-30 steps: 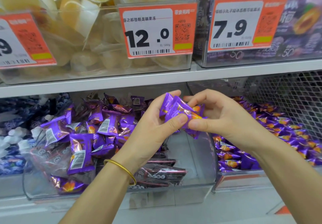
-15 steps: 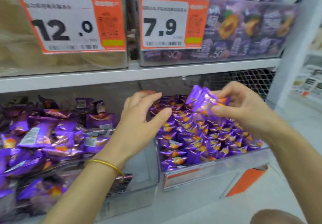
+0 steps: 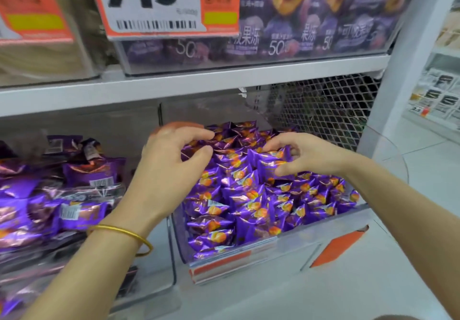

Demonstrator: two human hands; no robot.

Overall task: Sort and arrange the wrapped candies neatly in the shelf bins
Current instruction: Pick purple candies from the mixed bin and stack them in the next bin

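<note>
The right hand (image 3: 311,156) reaches in from the right with its wrist bent. Its fingers lie on top and its thumb underneath, pinching a few purple wrapped candies (image 3: 270,161) just above the heap of candies (image 3: 249,202) in the clear bin (image 3: 298,242). The left hand (image 3: 169,170), with a gold bangle (image 3: 124,232) at the wrist, hovers over the heap's back-left corner. Its fingers are loosely curved, thumb and forefinger apart, grasping nothing visible. To the left, larger purple packets (image 3: 82,210) fill the neighbouring bin. Above, a shelf (image 3: 174,88) carries a 7.9 price tag (image 3: 149,1).
</note>
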